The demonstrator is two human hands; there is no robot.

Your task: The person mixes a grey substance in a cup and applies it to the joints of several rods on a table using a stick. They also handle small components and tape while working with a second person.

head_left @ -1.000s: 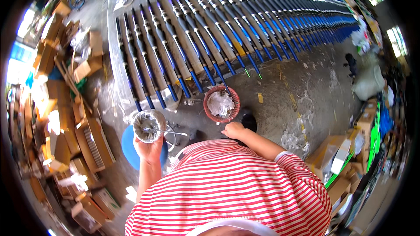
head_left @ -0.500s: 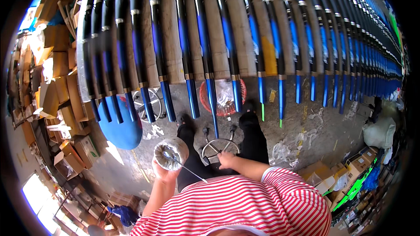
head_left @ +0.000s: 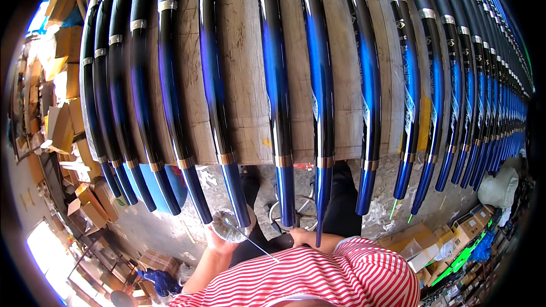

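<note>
The worn table (head_left: 239,68) is crowded with rods (head_left: 274,108), and by their overhanging ends the cup (head_left: 233,230) is partly covered; a blue stool (head_left: 178,185) and cardboard boxes (head_left: 94,210) are seen at the left. The rods are glossy and tapered, black shading into blue, banded with metallic rings. The round cup, crossed by a thin stick (head_left: 259,248), is clasped in the left hand (head_left: 218,245); the right hand's (head_left: 298,237) grip cannot be told.

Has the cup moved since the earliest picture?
Yes, rightward: in view, the cup overlapped the blue stool then; now it shows clear to its right.
</note>
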